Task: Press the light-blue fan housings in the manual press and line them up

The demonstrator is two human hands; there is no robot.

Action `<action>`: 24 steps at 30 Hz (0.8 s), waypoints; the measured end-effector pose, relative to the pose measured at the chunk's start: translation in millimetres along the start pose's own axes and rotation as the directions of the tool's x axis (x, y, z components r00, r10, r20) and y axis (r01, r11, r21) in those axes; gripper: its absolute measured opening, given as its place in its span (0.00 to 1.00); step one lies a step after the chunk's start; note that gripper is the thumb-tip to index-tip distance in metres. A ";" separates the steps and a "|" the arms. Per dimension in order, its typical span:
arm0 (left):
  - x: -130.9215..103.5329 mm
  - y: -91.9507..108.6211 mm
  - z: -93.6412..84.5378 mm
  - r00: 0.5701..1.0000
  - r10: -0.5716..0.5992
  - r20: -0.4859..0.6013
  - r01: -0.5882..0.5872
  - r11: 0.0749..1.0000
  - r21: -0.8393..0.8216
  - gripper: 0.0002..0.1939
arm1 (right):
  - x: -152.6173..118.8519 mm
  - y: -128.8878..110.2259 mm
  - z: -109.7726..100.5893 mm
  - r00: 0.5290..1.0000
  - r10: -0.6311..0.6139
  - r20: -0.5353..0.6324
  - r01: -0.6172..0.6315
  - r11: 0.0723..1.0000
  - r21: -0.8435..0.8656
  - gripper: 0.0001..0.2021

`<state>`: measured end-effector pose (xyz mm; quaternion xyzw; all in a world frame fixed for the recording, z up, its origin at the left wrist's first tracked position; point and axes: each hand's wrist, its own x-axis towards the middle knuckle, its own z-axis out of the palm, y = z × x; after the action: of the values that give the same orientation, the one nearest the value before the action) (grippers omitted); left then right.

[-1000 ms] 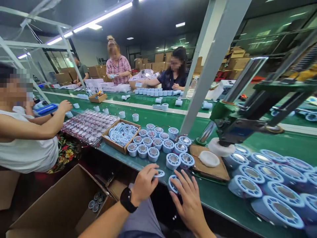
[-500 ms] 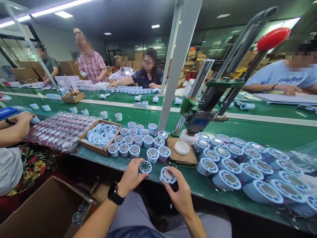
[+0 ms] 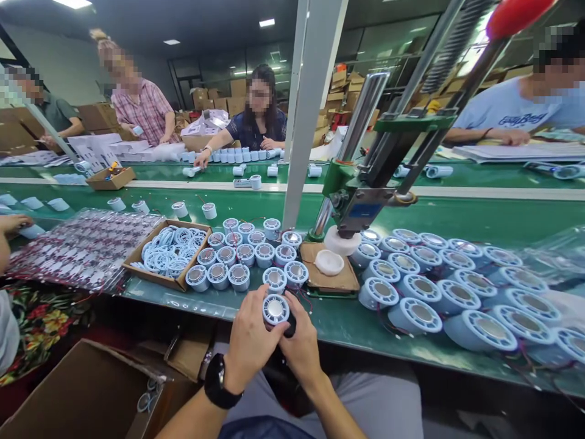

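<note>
Both hands are up at the near edge of the counter [image 3: 347,323], working one piece between them. The left hand [image 3: 249,341], with a black watch [image 3: 220,385] on its wrist, is curled around a round pale blue speaker unit [image 3: 276,309], thumb and fingers pinching its rim, silver centre and ring cap facing up. The right hand [image 3: 301,347] is closed on the same unit from the other side, fingers wrapped under its dark underside. The unit sits just above the counter's front edge, over the person's lap, and the two hands touch each other around it.

Just beyond the hands, a cluster of matching blue units [image 3: 247,256] stands upright in rows on the green surface. To their left lies a shallow cardboard tray [image 3: 180,281] full of loose blue ring caps [image 3: 168,250], and further left a clear plastic sheet of small parts [image 3: 77,247]. Right of the cluster, a brown cardboard pad [image 3: 340,281] carries a white disc [image 3: 329,262] under the white head of a green lever press [image 3: 361,201], its red knob [image 3: 516,15] up at top right. More blue units [image 3: 457,292] crowd the counter at right, red and black wires trailing among them.

Down at lower left, an open cardboard box [image 3: 82,396] sits on the floor. Across the belt, other people are at work, hands on their own parts.
</note>
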<state>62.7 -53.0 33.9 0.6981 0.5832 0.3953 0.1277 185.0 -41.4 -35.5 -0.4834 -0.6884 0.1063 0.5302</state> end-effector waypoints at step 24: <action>-2.8 2.4 10.1 0.955 -0.252 0.155 0.286 0.920 -0.269 0.26 | 92.8 21.6 -136.1 0.978 -0.066 0.199 0.084 0.993 -0.083 0.23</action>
<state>71.5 -53.4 27.7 0.6070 0.6011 0.4131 0.3154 313.1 -8.0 64.9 -0.4677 -0.7592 0.1018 0.4410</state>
